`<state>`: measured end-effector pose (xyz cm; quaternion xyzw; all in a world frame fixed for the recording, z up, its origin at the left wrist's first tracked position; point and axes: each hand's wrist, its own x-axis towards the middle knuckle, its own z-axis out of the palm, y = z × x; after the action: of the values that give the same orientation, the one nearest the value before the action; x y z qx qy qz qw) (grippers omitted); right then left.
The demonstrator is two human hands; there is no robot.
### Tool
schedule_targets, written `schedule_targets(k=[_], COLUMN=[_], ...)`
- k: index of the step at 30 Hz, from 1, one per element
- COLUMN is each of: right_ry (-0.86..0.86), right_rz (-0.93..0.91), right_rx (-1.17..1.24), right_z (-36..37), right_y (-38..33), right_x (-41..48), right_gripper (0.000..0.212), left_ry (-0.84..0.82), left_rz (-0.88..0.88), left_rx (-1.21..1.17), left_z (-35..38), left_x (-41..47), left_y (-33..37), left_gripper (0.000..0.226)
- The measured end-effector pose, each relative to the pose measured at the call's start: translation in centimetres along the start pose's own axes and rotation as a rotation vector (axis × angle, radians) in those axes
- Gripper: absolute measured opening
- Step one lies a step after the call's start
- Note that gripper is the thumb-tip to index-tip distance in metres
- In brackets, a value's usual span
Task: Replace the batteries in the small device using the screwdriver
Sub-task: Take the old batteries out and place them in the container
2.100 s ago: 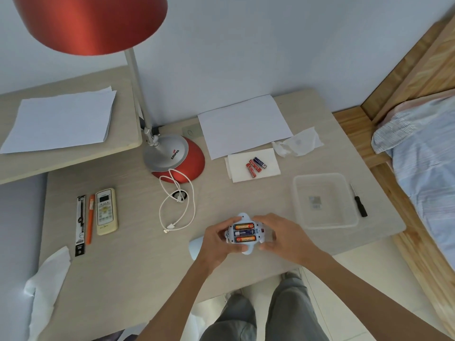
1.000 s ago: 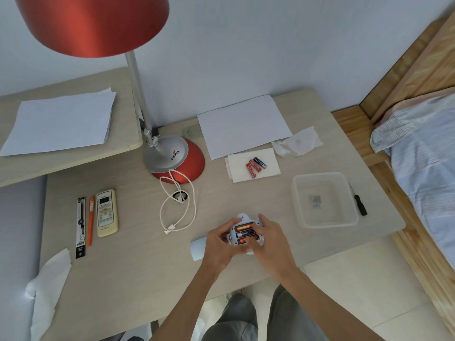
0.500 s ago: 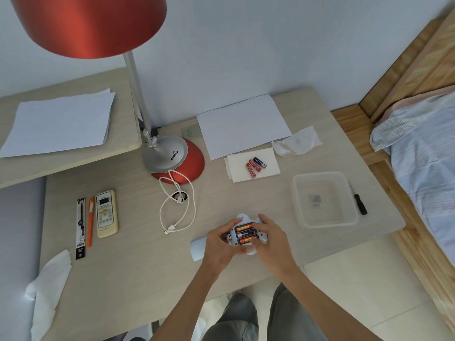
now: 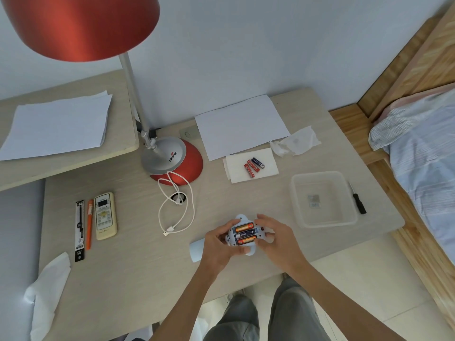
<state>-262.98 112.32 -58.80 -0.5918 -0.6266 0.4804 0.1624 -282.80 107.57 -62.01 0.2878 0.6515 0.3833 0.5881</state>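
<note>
A bedroom in a home. The pale wood-grain desk stands against a plain light wall, and just to its right is a light wooden bed frame holding rumpled blue striped bedding. On the desk are a red-shaded lamp with a red and silver base, a cream air-conditioner remote, a coiled white charging cable and loose white paper sheets.

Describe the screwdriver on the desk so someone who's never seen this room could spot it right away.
Start at the clear plastic container near the desk's right edge. The screwdriver lies on the desk just to its right, apart from both hands. It is small, with a black handle and a thin metal shaft, the only tool on that side.
</note>
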Motion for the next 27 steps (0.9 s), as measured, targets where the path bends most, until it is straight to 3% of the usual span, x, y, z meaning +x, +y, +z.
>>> schedule_targets(k=[7,15,18,21,27], right_ry=[-0.209,-0.226,-0.231,-0.238,-0.231], right_rz=[-0.034,-0.18,-0.18,-0.185,-0.2], right_rx=[-0.151,-0.248,-0.241,-0.219,-0.21], right_z=[-2.3,-1.9,-1.7,-1.5,-1.4], right_y=[0.6,0.3,0.8,1.0,0.8], right_x=[1.1,3.0,3.4,3.5,3.6], right_gripper=[0.079,0.057,0.059,0.054,0.052], left_ry=[-0.02,-0.048,-0.025,0.043,-0.032], left_rz=[0.002,0.039,0.116,0.309,0.605], left_rx=[-0.031,0.013,0.185,0.613,1.035], left_z=[0.0,-0.1,-0.5,-1.5,-1.5], left_x=[0.1,0.1,-0.1,-0.3,0.9], left_y=[0.0,0.3,0.9,2.0,3.7], left_gripper=[0.077,0.077,0.07,0.057,0.043])
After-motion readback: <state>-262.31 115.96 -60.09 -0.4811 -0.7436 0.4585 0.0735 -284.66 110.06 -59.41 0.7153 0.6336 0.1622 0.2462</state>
